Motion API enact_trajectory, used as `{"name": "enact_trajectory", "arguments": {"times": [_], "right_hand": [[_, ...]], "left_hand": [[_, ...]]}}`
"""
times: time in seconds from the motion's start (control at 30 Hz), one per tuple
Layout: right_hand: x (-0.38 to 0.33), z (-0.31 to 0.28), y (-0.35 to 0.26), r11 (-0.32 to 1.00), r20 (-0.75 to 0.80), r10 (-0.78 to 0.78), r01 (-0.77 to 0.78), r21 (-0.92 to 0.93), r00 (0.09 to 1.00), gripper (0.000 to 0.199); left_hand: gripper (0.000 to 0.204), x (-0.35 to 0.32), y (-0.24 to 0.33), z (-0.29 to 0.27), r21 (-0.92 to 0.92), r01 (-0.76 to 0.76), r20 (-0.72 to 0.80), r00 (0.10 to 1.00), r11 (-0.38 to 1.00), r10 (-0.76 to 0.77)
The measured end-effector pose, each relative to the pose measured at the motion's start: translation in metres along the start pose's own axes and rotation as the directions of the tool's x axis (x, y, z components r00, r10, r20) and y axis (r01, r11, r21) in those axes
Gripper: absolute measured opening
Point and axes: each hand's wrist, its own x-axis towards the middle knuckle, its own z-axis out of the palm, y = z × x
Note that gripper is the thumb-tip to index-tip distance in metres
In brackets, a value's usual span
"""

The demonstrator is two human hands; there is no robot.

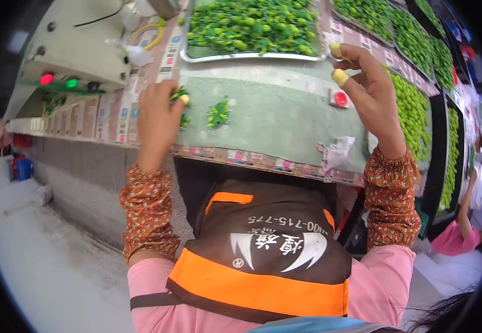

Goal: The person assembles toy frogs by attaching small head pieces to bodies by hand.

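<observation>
My left hand (pixel 159 114) is over the left part of the pale green work surface (pixel 277 102). Its fingers close around small green leafy pieces (pixel 179 93), partly hidden by the hand. A little to the right lies a small cluster of green and yellow pieces (pixel 218 114), untouched. My right hand (pixel 370 91) is raised at the right, thumb and index finger apart, both tipped with yellow finger covers (pixel 340 77). No object shows between them. Below that hand is a red round button (pixel 340 99) on the surface.
A metal-rimmed tray (pixel 252 56) of green pieces stands at the back. More trays of light green pieces (pixel 410 105) line the right. At the left is a pale machine (pixel 80 47) with red and green buttons. A crumpled white wrapper (pixel 338 152) lies near the front edge. A co-worker (pixel 457 236) is at far right.
</observation>
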Motion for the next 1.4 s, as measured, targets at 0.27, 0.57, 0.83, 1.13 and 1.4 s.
{"name": "enact_trajectory", "arguments": {"times": [0.27,0.57,0.83,1.13,1.4], "right_hand": [[-0.07,-0.096,0.059,0.855,-0.26,0.215,-0.31,-0.416,0.941,0.016],[-0.087,-0.071,0.07,0.775,-0.092,0.027,-0.079,-0.627,0.995,0.02],[-0.086,-0.073,0.093,0.825,-0.199,0.126,-0.214,-0.524,0.972,0.02],[-0.119,-0.068,0.071,0.677,-0.27,0.137,-0.289,-0.676,0.953,0.012],[-0.126,-0.075,0.077,0.812,-0.235,0.133,-0.242,-0.531,0.963,0.032]], "left_hand": [[0.025,0.002,-0.005,-0.003,-0.664,0.108,-0.011,0.988,0.74,-0.154],[0.029,-0.001,0.088,-0.036,-0.869,0.163,0.173,0.985,0.467,-0.021],[0.026,-0.015,0.113,-0.022,-0.883,0.192,0.266,0.957,0.428,0.119],[0.026,-0.022,0.109,-0.011,-0.865,0.276,0.357,0.925,0.419,0.129],[0.029,-0.021,0.119,-0.006,-0.856,0.31,0.41,0.895,0.414,0.177]]}}
